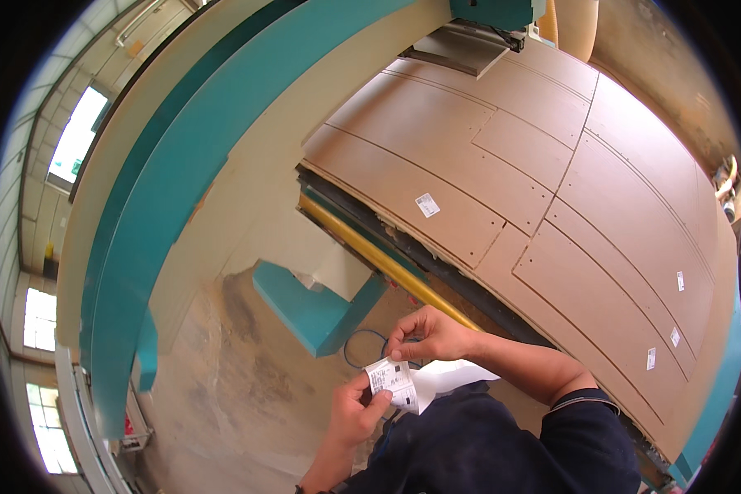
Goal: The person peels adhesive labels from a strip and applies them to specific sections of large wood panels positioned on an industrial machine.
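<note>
A white strip of printed labels (pixel 392 380) is held in front of my body, low in the middle of the view. My left hand (pixel 354 413) grips its lower left edge, thumb on top and fingers beneath. Above it, my right hand (pixel 435 336) pinches the strip's top edge between thumb and bent fingers. Whether a label is lifting off there is too small to tell. White blank paper (pixel 453 374) trails to the right behind the strip, under my right forearm.
At right lies a large brown board (pixel 436 165) cut into panels, with several white stickers, one a nearer label (pixel 426 205). A yellow rail (pixel 395 272) runs along the machine bed's edge. A teal and cream machine beam (pixel 198 165) arches at left. A teal foot (pixel 305 309) stands on the floor.
</note>
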Demonstrator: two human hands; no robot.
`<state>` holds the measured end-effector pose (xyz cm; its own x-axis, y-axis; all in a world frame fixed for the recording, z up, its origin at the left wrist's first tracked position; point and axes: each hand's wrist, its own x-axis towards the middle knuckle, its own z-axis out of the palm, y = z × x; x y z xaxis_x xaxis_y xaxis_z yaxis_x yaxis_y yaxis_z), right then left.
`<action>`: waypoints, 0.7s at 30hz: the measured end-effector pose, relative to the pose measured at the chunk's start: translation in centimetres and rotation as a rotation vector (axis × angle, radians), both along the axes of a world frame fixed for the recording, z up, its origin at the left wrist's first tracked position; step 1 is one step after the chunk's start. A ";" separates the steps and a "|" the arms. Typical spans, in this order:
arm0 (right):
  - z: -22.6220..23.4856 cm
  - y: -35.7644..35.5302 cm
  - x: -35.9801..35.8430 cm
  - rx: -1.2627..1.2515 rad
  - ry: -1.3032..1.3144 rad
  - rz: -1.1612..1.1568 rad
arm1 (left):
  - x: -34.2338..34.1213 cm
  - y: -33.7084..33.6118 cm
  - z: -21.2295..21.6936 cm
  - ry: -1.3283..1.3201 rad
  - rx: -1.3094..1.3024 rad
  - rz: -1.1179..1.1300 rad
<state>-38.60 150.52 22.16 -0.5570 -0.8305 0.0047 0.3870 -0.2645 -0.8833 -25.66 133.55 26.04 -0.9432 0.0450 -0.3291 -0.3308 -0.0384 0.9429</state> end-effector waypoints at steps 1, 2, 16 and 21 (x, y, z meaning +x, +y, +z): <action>-0.6 0.2 -1.4 -0.020 -0.061 0.019 | -1.3 0.0 0.0 -0.022 0.012 -0.014; -1.3 0.7 -2.8 -0.047 -0.130 0.022 | -2.3 0.2 0.0 -0.033 0.027 -0.027; -19.0 14.7 -27.8 0.469 0.342 -1.483 | -11.3 0.7 -0.3 -0.158 0.036 -0.027; -17.8 20.2 -24.8 0.893 0.703 -1.637 | -12.2 0.6 -0.2 -0.137 0.062 0.004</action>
<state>-63.44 170.72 4.40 -0.7380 0.4835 0.4707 -0.1322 0.5804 -0.8035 -37.91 134.13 25.80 -0.8897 0.0658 -0.4518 -0.4563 -0.0962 0.8846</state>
